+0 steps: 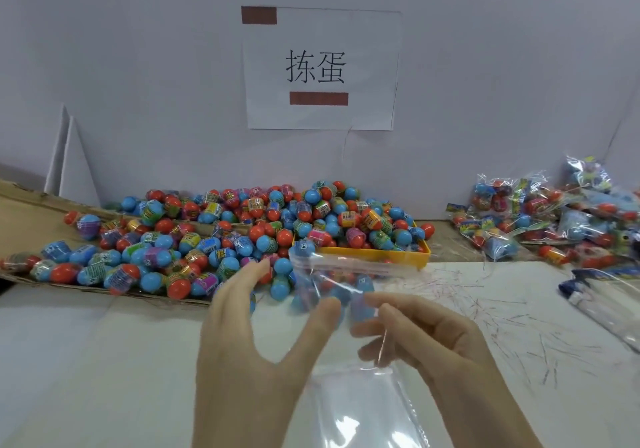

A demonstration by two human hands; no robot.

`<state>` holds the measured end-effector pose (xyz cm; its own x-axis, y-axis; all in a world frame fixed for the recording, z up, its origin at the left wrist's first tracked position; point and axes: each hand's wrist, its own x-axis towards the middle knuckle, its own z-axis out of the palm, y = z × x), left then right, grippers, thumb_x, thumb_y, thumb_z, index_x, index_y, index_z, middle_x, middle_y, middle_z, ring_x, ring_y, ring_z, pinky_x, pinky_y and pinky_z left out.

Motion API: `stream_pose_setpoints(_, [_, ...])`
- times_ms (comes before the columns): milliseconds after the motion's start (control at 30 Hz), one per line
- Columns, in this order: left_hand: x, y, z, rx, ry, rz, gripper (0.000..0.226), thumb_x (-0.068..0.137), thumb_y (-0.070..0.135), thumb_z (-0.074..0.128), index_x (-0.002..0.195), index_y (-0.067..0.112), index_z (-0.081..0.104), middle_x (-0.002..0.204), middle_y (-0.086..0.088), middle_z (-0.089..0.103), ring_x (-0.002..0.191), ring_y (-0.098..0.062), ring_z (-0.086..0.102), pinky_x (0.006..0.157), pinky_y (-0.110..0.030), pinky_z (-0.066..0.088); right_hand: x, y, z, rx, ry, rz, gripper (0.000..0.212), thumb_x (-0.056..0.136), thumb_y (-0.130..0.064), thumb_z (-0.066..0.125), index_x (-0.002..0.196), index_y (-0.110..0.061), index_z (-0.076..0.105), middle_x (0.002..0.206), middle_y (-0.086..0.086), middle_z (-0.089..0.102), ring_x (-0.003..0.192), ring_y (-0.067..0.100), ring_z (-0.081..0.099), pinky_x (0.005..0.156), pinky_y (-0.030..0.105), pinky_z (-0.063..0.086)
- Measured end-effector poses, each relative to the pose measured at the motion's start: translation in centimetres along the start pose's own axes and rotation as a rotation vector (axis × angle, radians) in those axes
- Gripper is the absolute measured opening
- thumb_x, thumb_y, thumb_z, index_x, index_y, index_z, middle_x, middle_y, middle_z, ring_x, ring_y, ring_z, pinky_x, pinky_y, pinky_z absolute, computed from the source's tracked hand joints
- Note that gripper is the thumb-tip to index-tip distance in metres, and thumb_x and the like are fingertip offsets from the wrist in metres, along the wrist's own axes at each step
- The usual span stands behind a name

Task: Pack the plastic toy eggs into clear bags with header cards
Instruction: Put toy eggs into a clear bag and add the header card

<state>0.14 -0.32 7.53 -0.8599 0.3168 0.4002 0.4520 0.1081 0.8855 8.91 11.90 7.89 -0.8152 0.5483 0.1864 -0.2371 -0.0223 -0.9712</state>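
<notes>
A pale partition wall with a taped paper sign (320, 68) closes off the back, and your white table (86, 361) fills the lower frame. Loose toy eggs (214, 236) heap across centre-left on cardboard and spill over a yellow tray (381, 253); finished packs (554, 219) pile at right. Your right hand (433, 340) pinches the clear bag (349, 399) at lower centre, likely to keep its mouth up, while your left hand (242, 336) spreads with fingers apart, apparently opening it for filling.
</notes>
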Motion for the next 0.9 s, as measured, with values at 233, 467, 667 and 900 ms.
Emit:
stream_pose_setpoints(233, [1.0, -1.7, -0.1, -0.420, -0.479, -0.514, 0.019, 0.055, 0.024, 0.070, 0.069, 0.014, 0.076, 0.071, -0.012, 0.073, 0.053, -0.019, 0.068, 0.046, -0.018, 0.050, 1.1, 0.1, -0.9, -0.015, -0.222, 0.140, 0.031, 0.059, -0.034, 0.068, 0.085, -0.018, 0.074, 0.080, 0.011, 0.072, 0.062, 0.018, 0.065, 0.056, 0.020, 0.051])
stream_pose_setpoints(467, [0.8, -4.9, -0.3, -0.472, -0.217, -0.652, 0.009, 0.069, 0.005, 0.073, 0.061, 0.007, 0.074, 0.067, -0.011, 0.072, 0.044, -0.013, 0.062, 0.043, -0.013, 0.048, 8.2, 4.1, -3.6, -0.791, 0.107, 0.061, 0.016, 0.084, -0.031, 0.062, 0.096, -0.022, 0.062, 0.096, -0.003, 0.065, 0.075, 0.004, 0.057, 0.060, 0.010, 0.044])
stream_pose_setpoints(667, [0.8, -5.1, -0.5, -0.488, -0.145, -0.654, 0.016, 0.066, 0.003, 0.075, 0.078, 0.012, 0.069, 0.066, -0.008, 0.073, 0.050, -0.011, 0.065, 0.051, -0.016, 0.052, 9.3, 8.9, -4.1, -1.241, -0.025, 0.063, 0.033, 0.077, -0.037, 0.069, 0.107, -0.026, 0.062, 0.105, -0.005, 0.061, 0.090, 0.012, 0.052, 0.075, 0.026, 0.046])
stream_pose_setpoints(900, [0.4, -4.3, -0.8, -0.432, -0.123, -0.487, 0.018, 0.066, 0.004, 0.077, 0.077, 0.016, 0.070, 0.060, -0.006, 0.070, 0.052, -0.007, 0.064, 0.050, -0.010, 0.047, 7.4, 4.6, -2.7, -0.701, 0.221, -0.284, 0.032, 0.077, -0.008, 0.070, 0.109, -0.015, 0.064, 0.094, -0.005, 0.067, 0.079, 0.005, 0.059, 0.068, 0.008, 0.046])
